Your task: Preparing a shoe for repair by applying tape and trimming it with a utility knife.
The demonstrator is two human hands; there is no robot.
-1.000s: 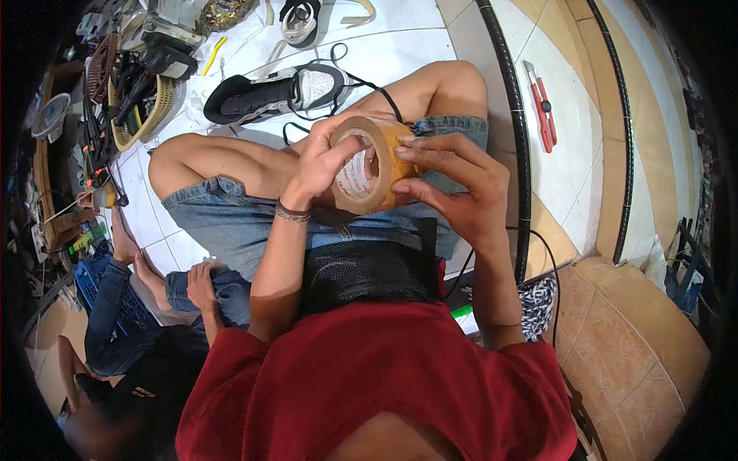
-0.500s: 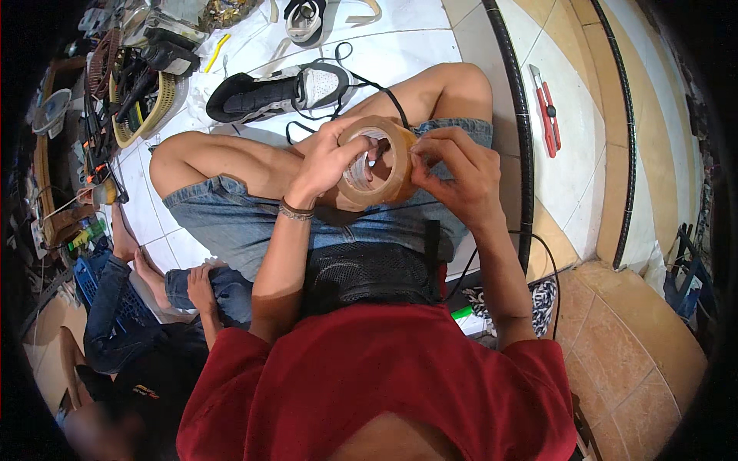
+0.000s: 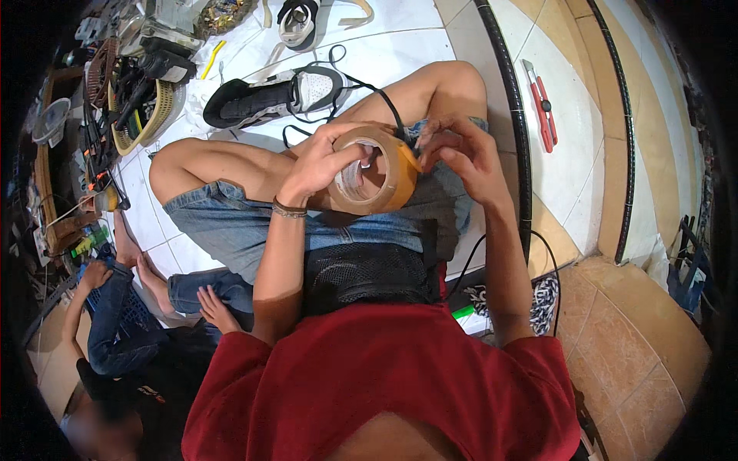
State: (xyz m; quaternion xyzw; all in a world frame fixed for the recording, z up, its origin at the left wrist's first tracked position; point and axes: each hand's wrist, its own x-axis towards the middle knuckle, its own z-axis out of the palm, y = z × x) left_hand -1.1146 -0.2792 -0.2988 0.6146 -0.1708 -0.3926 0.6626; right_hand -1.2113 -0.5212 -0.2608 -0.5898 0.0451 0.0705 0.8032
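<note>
1. A black and white sneaker [image 3: 269,94] lies on its side on the white tiled floor [image 3: 400,46] beyond the person's knees, its black lace trailing toward the raised right knee.
2. Further up the floor sits a second shoe [image 3: 298,21], seen from above, with pale strips lying beside it.
3. At the upper left a woven basket [image 3: 157,104] holds dark tools, and more clutter (too jumbled to tell apart) crowds the space around it.
4. A red utility knife [image 3: 541,104] rests on the tiles to the right, well apart from both hands, between two black hoses [image 3: 513,123] that curve down the floor.
5. At the lower left another person sits in jeans, one open hand [image 3: 215,309] resting by their knee; their face is blurred.
6. The roll of brown packing tape [image 3: 377,170] is held above the lap, over the denim shorts, tilted so its open core faces the camera.
7. The left hand [image 3: 323,157] reaches in from the left with the wrist bent, fingers wrapped over the roll's top edge and the thumb at the core, clamped on the roll.
8. The right hand [image 3: 461,150] meets the roll's right edge, its fingertips drawn together and pinching at the outer tape surface; whether a loose end sits between them cannot be told.
</note>
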